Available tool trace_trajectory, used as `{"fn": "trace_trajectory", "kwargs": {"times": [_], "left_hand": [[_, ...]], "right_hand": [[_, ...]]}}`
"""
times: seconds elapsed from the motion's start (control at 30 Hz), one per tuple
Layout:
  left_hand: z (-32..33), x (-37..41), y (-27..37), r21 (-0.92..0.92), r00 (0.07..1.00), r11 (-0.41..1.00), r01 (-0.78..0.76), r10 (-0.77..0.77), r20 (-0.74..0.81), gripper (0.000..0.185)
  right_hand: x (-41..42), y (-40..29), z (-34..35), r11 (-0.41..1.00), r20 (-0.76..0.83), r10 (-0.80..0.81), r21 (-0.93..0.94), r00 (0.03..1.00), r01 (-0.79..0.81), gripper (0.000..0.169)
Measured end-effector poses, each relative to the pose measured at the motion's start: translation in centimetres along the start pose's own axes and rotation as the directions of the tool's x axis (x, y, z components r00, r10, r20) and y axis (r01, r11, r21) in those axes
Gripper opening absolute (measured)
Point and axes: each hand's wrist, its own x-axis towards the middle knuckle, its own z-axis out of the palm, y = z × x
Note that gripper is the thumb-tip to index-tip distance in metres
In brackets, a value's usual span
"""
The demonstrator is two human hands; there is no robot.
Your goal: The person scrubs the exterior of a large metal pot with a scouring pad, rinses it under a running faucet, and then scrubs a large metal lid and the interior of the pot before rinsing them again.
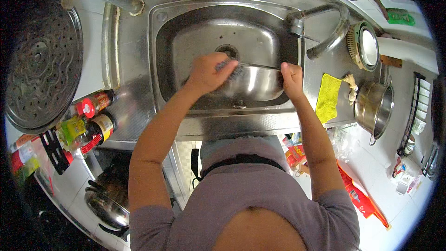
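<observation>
A stainless-steel basin or pan (pixel 259 83) is tilted on its side in the metal sink (pixel 198 38), with its curved outer wall towards me. My right hand (pixel 292 79) grips its edge at the right end. In my left hand (pixel 209 73) is a greyish scouring pad (pixel 232 71), blurred and pressed to the basin's outer side near its left end. Fingers hide part of the pad and of the basin's rim. Beyond my left hand the sink drain (pixel 227 51) shows, with a few dark specks behind it.
A curved faucet (pixel 329 29) arches at the sink's right rear. On the right counter lie a yellow cloth (pixel 328 97) and a steel pot (pixel 373 108). Sauce bottles (pixel 99 129) and a large perforated steamer tray (pixel 40 62) stand on the left. A lidded pot (pixel 108 202) sits lower left.
</observation>
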Motion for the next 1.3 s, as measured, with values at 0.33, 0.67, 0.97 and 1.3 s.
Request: {"fn": "trace_trajectory", "kwargs": {"times": [0.33,0.67,0.97,1.3], "left_hand": [[1.2,1.9,7.1,0.412,0.893,0.858,-0.307,0.410,-0.188,0.015],[1.9,0.8,2.3,0.277,0.855,0.908,-0.314,0.397,-0.333,0.014],[1.2,-0.6,-1.0,0.191,0.870,0.910,-0.369,0.410,-0.274,0.020],[3.5,-0.8,3.7,0.269,0.831,0.848,-0.457,0.515,-0.211,0.025]], "right_hand": [[1.6,-10.7,2.7,0.945,-0.157,-0.173,-0.303,0.972,0.119,0.055],[-0.1,-11.5,0.8,0.879,-0.028,-0.202,-0.445,0.979,0.168,0.046],[-0.6,-12.7,0.4,0.803,0.082,-0.410,-0.440,0.908,0.402,0.057],[-1.9,-11.9,0.2,0.832,-0.038,-0.363,-0.463,0.931,0.305,0.040]]}}
